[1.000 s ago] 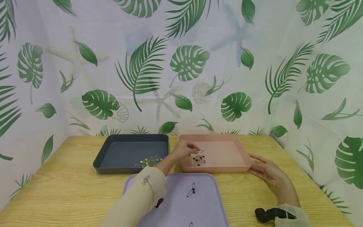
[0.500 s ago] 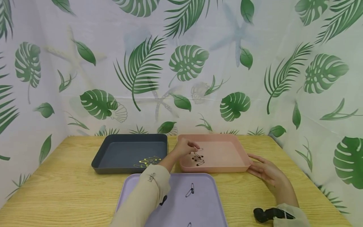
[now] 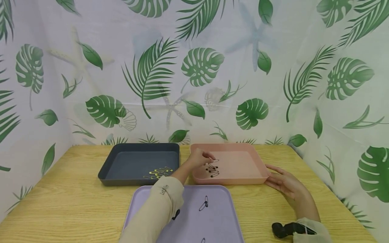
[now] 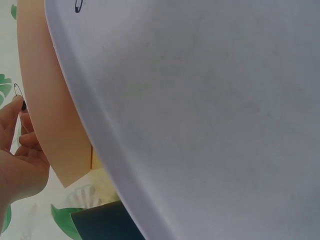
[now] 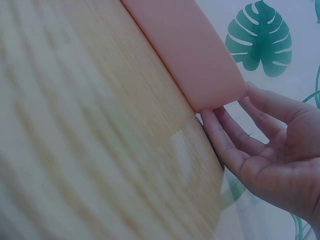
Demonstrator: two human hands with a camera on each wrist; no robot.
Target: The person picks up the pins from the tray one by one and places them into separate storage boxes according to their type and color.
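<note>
My left hand (image 3: 199, 158) reaches over the left part of the pink tray (image 3: 240, 165). Its thumb and fingertips pinch a safety pin (image 4: 18, 90), whose dark head shows beside the thumb in the left wrist view. Several black-headed safety pins (image 3: 211, 168) lie on the pink tray's floor below that hand. At the tray's right front corner rests my right hand (image 3: 285, 184), its fairly straight fingers touching the wall, as the right wrist view also shows. In front, a lilac tray (image 3: 209, 222) carries a few more safety pins (image 3: 204, 204), partly hidden by my left sleeve.
A dark blue-grey tray (image 3: 136, 163) stands at the left, with several yellow safety pins (image 3: 158, 172) near its front right corner. All three trays are on a wooden table (image 3: 60, 202). A leaf-patterned cloth (image 3: 194, 101) hangs behind and at both sides.
My left hand stays over the pink tray with a safety pin, its forearm shifted slightly right. The right hand keeps its place at the tray corner.
</note>
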